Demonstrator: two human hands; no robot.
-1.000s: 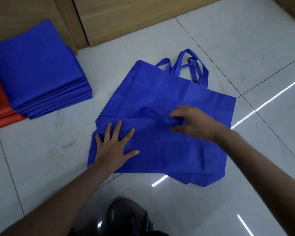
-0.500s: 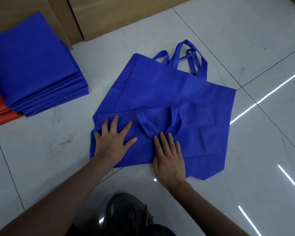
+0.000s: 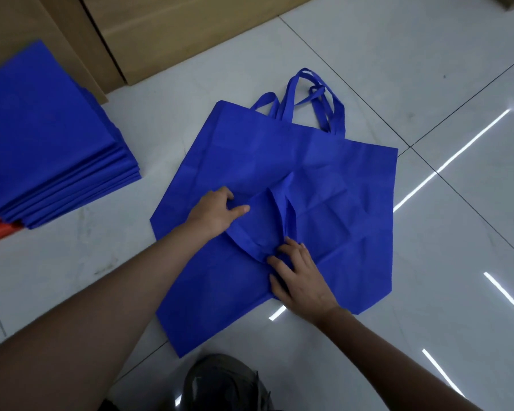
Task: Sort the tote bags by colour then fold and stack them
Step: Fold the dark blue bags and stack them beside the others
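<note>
One blue bag (image 3: 220, 295) lying spread on the floor (image 3: 368, 54), we are gripping its cloth with our left hand (image 3: 217, 213), pinching its handle (image 3: 245, 245) with our right hand (image 3: 301, 280), hands apart, folded blue stack (image 3: 42, 143) lying well left.

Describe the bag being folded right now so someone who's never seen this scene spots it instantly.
On the white tiled floor, right of the stack of folded blue bags, blue fabric lies spread out mid-frame. The unfolded blue tote is the one that the left hand and right hand grip. Unlike the stack, it lies open flat, one handle loop folded onto its body.
</note>
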